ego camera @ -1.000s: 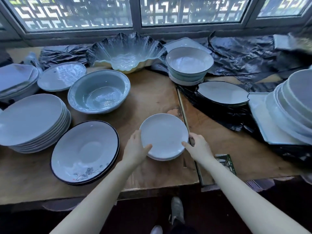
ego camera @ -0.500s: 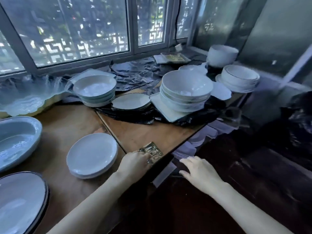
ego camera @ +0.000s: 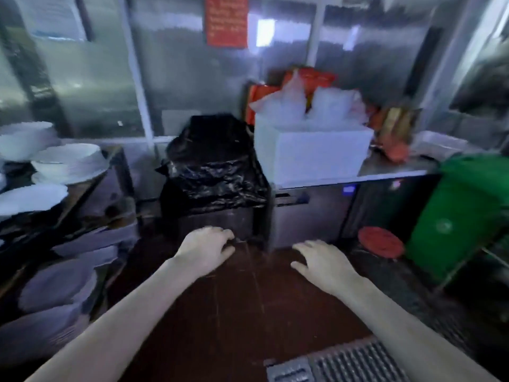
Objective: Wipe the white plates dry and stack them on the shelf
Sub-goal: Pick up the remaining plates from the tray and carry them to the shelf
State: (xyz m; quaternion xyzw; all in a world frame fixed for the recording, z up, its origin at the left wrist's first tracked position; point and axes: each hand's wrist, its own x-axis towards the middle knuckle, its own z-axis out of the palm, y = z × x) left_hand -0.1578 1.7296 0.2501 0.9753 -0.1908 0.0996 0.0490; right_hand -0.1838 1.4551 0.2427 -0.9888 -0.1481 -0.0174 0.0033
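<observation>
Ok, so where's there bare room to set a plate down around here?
A bare strip of the steel counter shows between the white box and the green bin. The table on the left is crowded with white bowls and plates. The black bag gives no flat top.

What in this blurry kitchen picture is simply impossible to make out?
Head view, all smeared by motion blur:
Red notice: writing unreadable.
Black plastic bag: covers whatever sits beneath it.
White plates at left: cut off by the picture's edge, uncountable.
White box: pale crumpled contents too blurred to name.
Green bin: right edge cuts it off.
</observation>
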